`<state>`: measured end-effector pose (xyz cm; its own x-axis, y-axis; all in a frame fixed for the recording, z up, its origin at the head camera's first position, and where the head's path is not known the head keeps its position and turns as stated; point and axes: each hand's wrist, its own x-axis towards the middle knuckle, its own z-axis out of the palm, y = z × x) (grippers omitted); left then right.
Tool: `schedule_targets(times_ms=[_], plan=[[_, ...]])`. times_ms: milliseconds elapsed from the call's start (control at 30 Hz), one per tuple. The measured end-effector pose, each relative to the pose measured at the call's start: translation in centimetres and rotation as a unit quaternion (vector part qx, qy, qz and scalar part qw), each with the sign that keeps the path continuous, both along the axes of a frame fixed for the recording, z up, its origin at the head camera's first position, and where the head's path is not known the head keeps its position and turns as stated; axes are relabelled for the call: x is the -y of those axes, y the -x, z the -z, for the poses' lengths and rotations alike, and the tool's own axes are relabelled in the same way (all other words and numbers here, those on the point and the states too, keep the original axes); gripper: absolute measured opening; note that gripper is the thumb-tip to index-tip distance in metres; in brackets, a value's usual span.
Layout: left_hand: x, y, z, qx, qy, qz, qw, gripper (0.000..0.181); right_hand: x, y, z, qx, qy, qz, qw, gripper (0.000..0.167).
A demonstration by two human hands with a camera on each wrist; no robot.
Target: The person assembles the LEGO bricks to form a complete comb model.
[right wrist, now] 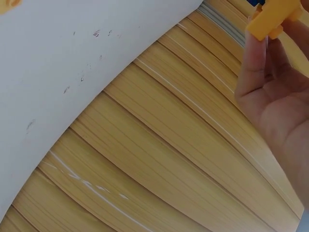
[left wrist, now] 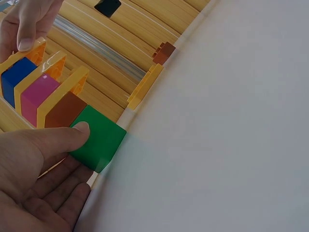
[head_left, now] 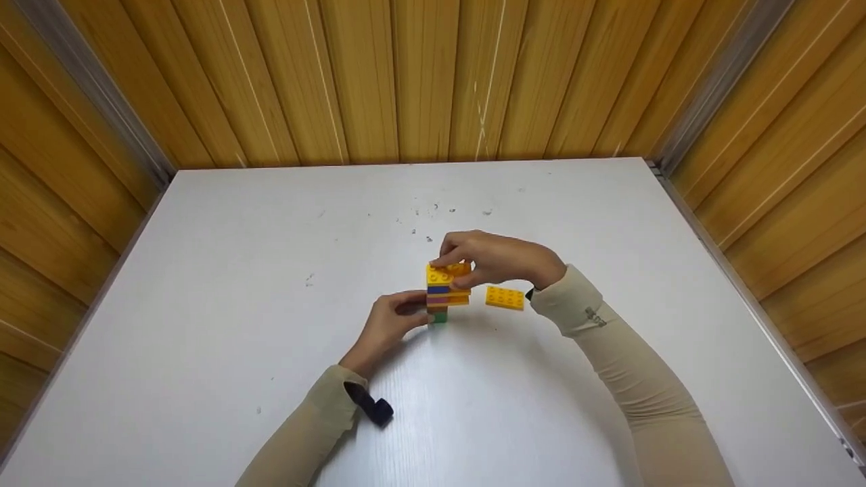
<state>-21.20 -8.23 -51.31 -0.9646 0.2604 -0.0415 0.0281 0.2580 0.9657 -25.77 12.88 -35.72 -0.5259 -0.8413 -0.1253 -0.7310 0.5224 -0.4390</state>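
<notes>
A tower of toy building bricks (head_left: pixel 438 298) stands on the white table. From the bottom it goes green brick (left wrist: pixel 100 137), brown brick (left wrist: pixel 66 110), then a pink and a blue brick (left wrist: pixel 17 79) between yellow plates that jut out to one side. My left hand (head_left: pixel 385 325) holds the tower low down, its thumb against the green brick and the fingers partly hidden behind. At the top, my right hand (head_left: pixel 497 257) pinches the uppermost yellow plate (right wrist: pixel 274 18) between thumb and fingers. Whether that plate is fully pressed down cannot be told.
Right of the tower, a loose yellow plate (head_left: pixel 505 297) lies studs up. Beyond it in the left wrist view is a reddish-brown brick (left wrist: pixel 164 52). Wood-look panels (head_left: pixel 419 81) wall the table's (head_left: pixel 223 270) back and sides. A black strap (head_left: pixel 371 406) hangs at the left cuff.
</notes>
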Motion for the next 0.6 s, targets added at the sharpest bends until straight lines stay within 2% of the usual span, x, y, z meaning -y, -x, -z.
schedule_targets(times_ms=[233, 600], plan=[[0.0, 0.06, 0.07, -0.01, -0.01, 0.008, 0.9999, 0.042, 0.19, 0.05, -0.09, -0.005, -0.008, 0.004, 0.9999, 0.045], [0.19, 0.0, -0.27, -0.011, -0.013, 0.0, 0.9999, 0.042, 0.33, 0.41, -0.17, 0.001, -0.012, 0.001, 0.9999, 0.046]])
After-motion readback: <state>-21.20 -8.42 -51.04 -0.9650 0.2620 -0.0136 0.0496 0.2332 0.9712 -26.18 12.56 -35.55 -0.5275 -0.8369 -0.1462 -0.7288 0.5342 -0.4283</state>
